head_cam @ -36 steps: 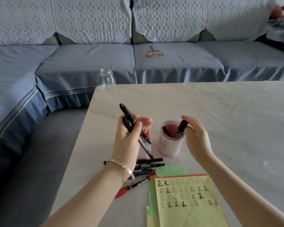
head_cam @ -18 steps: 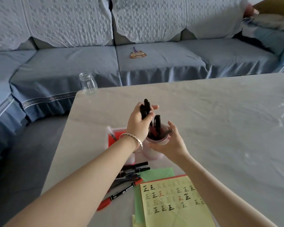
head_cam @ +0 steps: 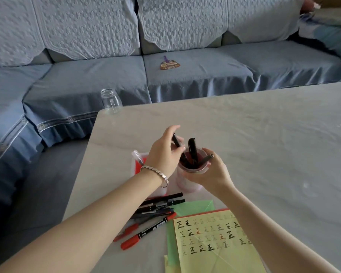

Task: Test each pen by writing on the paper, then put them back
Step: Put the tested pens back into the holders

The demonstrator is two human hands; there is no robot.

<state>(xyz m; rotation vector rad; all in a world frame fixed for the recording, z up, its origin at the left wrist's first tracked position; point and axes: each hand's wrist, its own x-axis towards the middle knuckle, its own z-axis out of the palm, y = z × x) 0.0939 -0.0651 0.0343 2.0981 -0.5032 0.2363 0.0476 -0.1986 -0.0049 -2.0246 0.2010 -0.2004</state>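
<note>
**Both hands at the pen cup**

Far left: the sofa [head_cam: 83, 79] wraps the table's [head_cam: 264, 134] left and far sides and runs out of view. A clear jar [head_cam: 111, 103] stands upright on the table's far-left corner, with no lid on it. On the seat beyond lies a small flat brown thing [head_cam: 169, 65], too small to name.

The box [head_cam: 139, 164], clear with red inside, sits just left of the cup. The left wrist hides most of it and its contents can't be read.

The loose pens [head_cam: 161, 204] lie heaped near the table's near-left edge, some black, some red-capped. The left forearm crosses their left ends, so the count is uncertain.

The left hand [head_cam: 164, 152], bracelet [head_cam: 158, 173] on its wrist, is at the cup's left rim. Thumb and curled fingers pinch a black pen [head_cam: 176, 141], and the forefinger is lifted straighter. The pen's lower end drops inside the cup, out of sight.

The cup [head_cam: 187, 185] is translucent and pinkish, upright mid-table. The hands cover much of its wall. The cup pens [head_cam: 191, 146] stand dark in it, one tall, one grey leaning right. Their bottoms are hidden.

The right hand [head_cam: 211, 172] wraps the cup from the right and near side, fingers curled on the wall.

The paper [head_cam: 209, 243], yellow, lies on a green sheet [head_cam: 191, 207] at the near edge. It carries rows of marks in black and red, many of them faint. The right forearm covers its right side and the frame cuts off its bottom.

Top right: a bundle [head_cam: 331, 18] on the sofa, cut off and unidentifiable.
</note>
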